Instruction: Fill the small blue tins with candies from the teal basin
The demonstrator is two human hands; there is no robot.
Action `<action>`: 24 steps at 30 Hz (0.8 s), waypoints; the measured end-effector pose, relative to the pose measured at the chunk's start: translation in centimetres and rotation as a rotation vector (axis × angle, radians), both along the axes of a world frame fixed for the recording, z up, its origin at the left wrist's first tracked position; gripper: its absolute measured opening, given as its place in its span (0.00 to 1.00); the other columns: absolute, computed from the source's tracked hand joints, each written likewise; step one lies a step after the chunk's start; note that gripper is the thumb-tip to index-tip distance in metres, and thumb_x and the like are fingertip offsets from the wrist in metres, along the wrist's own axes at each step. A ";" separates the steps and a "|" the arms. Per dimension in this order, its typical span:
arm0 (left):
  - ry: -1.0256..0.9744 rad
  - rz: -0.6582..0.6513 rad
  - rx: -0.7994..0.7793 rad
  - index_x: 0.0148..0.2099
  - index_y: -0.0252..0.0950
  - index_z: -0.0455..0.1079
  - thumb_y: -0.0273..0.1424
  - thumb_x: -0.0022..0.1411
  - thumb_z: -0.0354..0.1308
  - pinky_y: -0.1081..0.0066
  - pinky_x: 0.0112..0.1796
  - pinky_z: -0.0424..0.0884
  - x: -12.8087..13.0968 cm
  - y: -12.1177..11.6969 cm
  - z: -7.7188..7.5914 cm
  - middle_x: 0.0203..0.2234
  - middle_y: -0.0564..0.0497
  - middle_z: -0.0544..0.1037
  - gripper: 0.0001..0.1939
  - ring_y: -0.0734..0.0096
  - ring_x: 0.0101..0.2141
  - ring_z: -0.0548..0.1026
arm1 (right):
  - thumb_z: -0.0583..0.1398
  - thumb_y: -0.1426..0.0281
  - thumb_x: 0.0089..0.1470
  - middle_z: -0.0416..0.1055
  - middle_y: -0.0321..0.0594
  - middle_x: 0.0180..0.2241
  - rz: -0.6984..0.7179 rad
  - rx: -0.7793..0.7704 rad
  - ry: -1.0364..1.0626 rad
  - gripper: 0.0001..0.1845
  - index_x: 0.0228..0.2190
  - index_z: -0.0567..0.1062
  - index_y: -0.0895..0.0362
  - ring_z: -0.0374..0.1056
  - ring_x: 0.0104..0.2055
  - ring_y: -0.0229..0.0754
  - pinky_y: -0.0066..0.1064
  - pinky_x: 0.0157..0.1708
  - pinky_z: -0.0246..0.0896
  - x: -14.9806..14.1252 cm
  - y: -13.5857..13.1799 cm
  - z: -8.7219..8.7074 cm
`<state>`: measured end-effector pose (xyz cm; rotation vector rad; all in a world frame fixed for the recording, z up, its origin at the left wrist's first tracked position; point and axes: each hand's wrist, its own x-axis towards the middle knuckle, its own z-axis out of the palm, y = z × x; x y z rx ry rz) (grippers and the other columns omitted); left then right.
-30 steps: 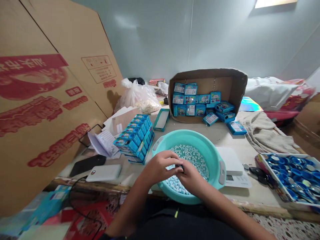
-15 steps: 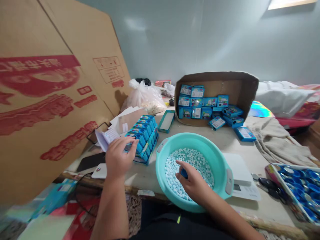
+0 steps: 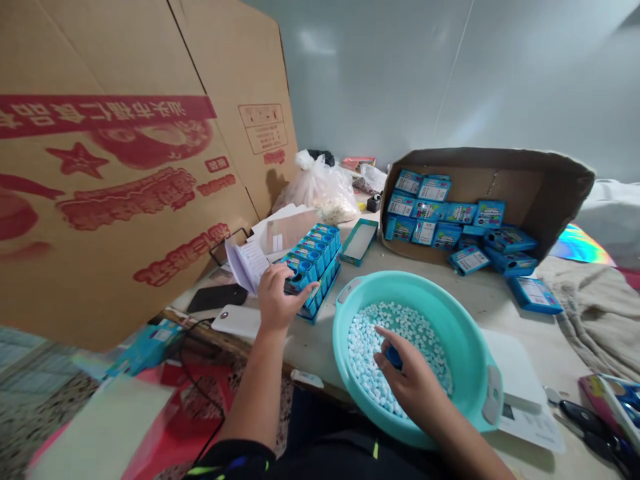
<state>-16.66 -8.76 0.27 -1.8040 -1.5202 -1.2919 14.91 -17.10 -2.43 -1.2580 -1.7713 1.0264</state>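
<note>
My left hand (image 3: 280,300) is at the near end of a stacked row of small blue cartons (image 3: 313,257). Its thumb and fingers are spread around the closest carton, whose top shows a dark opening; firm contact cannot be made out. A turquoise basin (image 3: 415,283) with grey handles holds many small white tablets (image 3: 373,373). Inside it, just above the tablets, my right hand (image 3: 413,373) is closed around a small round blue cup (image 3: 395,357), mostly hidden by the fingers.
Behind the basin, a tipped cardboard box (image 3: 550,180) holds several blue packs. An open shallow tray (image 3: 360,241) stands near the cartons. A phone (image 3: 217,298), scissors (image 3: 583,417) and a white scale (image 3: 530,420) lie on the table. A large carton (image 3: 150,133) rises at left.
The view has swung left, shifting everything rightward. My left thumb and fingers have spread apart at the near carton. My right hand stays in the basin with the blue cup.
</note>
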 end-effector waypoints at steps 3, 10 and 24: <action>-0.066 0.045 0.061 0.38 0.41 0.65 0.45 0.60 0.70 0.52 0.52 0.74 1.2 0.6 -0.2 0.36 0.44 0.78 0.19 0.53 0.46 0.79 | 0.57 0.59 0.65 0.76 0.47 0.40 -0.004 0.000 -0.019 0.26 0.58 0.75 0.60 0.73 0.40 0.49 0.42 0.46 0.72 0.1 0.0 0.2; -0.106 0.083 0.166 0.36 0.42 0.63 0.33 0.65 0.65 0.48 0.58 0.69 3.3 0.9 -1.1 0.32 0.49 0.76 0.11 0.55 0.47 0.78 | 0.56 0.60 0.66 0.77 0.48 0.41 0.021 0.021 -0.095 0.25 0.58 0.75 0.58 0.75 0.43 0.50 0.43 0.49 0.73 0.0 -0.2 0.2; -0.013 0.070 0.203 0.42 0.40 0.67 0.34 0.61 0.70 0.47 0.53 0.75 2.0 1.4 -2.3 0.37 0.45 0.77 0.14 0.52 0.48 0.79 | 0.56 0.65 0.67 0.78 0.51 0.54 0.109 0.004 -0.193 0.22 0.59 0.75 0.54 0.76 0.55 0.54 0.48 0.54 0.73 -0.6 -0.3 0.4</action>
